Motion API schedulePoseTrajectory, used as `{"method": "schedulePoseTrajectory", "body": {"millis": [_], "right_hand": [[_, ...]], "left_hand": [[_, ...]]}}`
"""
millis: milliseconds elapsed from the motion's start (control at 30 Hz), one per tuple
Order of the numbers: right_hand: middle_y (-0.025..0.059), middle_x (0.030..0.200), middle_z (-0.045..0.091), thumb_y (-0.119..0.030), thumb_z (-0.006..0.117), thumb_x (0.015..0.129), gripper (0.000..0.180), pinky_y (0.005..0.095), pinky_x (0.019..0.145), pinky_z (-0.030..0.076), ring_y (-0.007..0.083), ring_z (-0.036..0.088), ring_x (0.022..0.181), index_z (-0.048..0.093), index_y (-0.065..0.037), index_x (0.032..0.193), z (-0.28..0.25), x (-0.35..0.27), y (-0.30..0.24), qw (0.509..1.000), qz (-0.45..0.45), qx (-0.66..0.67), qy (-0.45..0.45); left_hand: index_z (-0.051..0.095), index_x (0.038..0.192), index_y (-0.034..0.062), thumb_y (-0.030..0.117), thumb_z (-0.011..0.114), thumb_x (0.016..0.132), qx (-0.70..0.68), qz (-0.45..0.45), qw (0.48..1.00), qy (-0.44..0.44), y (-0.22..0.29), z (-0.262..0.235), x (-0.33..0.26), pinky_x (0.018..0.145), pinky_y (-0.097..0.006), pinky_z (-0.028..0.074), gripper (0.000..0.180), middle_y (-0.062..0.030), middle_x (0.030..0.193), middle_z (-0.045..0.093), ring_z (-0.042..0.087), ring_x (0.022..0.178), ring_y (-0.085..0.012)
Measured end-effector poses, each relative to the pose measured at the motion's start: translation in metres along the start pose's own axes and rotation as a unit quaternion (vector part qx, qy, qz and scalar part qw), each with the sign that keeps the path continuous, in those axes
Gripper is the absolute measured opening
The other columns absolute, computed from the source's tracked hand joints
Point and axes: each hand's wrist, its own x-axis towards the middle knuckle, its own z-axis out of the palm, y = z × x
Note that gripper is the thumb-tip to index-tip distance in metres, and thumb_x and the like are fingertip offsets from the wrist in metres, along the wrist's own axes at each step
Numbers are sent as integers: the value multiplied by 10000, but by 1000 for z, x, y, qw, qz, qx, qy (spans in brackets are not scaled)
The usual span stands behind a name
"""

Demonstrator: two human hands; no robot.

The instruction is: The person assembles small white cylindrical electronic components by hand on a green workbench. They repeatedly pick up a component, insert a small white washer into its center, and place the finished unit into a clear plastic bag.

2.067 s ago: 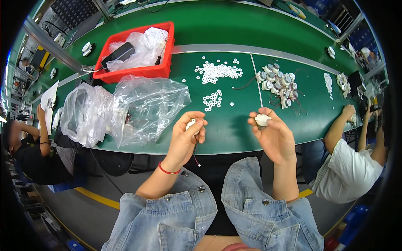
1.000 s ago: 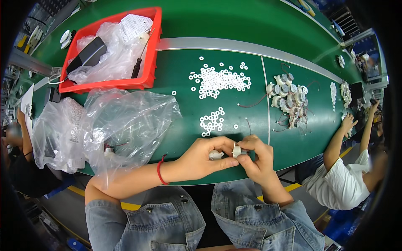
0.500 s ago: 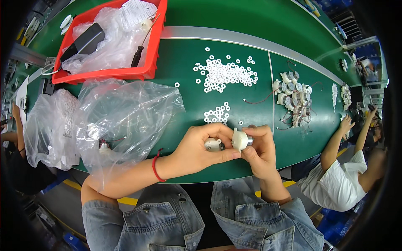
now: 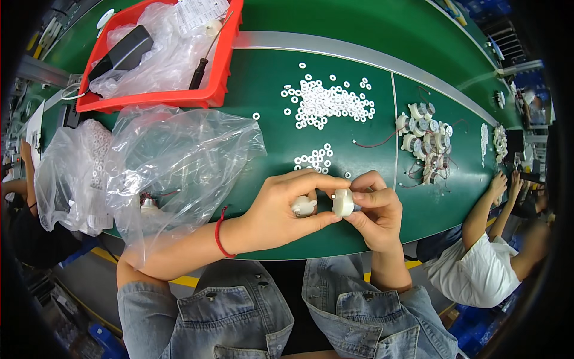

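My right hand (image 4: 379,216) pinches a small geared motor with a white plastic housing (image 4: 343,203) between thumb and fingers, over the near edge of the green bench. Its metal can is mostly hidden behind those fingers. A second white geared motor (image 4: 302,207) rests in the curled palm of my left hand (image 4: 272,209). The left thumb and fingertips reach to the first motor's left side, at or very near it. Just beyond my hands lies a small group of white rings (image 4: 314,158), with a larger pile of white rings (image 4: 329,102) farther back.
Several wired motors (image 4: 427,140) are clustered at the right. A clear plastic bag (image 4: 185,149) lies left, partly over my left forearm, beside a bag of rings (image 4: 89,173). A red bin (image 4: 155,102) with a screwdriver (image 4: 200,72) stands behind. Another person (image 4: 478,257) works at far right.
The motor in my right hand has turned, so its metal can shows less. My left fingers have shifted slightly on it. At right, the other person's hands have come closer together.
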Motion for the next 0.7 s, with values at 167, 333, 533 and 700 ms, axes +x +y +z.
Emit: {"method": "schedulePoseTrajectory", "body": {"millis": [167, 333, 533, 700], "right_hand": [[154, 1071, 547, 10, 734, 826, 313, 260, 700, 470, 171, 577, 843, 607, 1, 1113, 0, 1, -2, 1000, 6, -3, -3], [141, 1058, 560, -60, 750, 837, 423, 276, 755, 462, 167, 567, 875, 534, 22, 1191, 9, -8, -5, 998, 32, -27, 43], [118, 1026, 566, -128, 744, 858, 497, 280, 815, 434, 157, 556, 921, 471, 33, 1241, 9, -41, -12, 989, 82, -103, 69], [167, 822, 561, -350, 472, 1026, 353, 200, 274, 202, 64, 291, 333, 360, -25, 1109, 1, -17, -43, 892, 255, 350, 127]], "left_hand": [[681, 1161, 59, -9, 806, 703, 11, 21, 1000, 20, 3, 1, 0, 618, -264, 456, 480, -29, 772, 623, 570, 667, -112], [653, 1183, 56, 40, 787, 751, -14, 3, 1000, -4, 4, 2, -2, 663, -291, 501, 452, -56, 866, 682, 630, 721, -163], [594, 1265, 44, 117, 783, 792, -70, -43, 993, -80, 0, 12, -12, 744, -330, 525, 515, -79, 927, 696, 673, 843, -227], [537, 1341, 38, 169, 714, 873, -51, -29, 986, -157, -8, 18, -14, 810, -349, 525, 517, -131, 1157, 638, 652, 981, -261]]}}
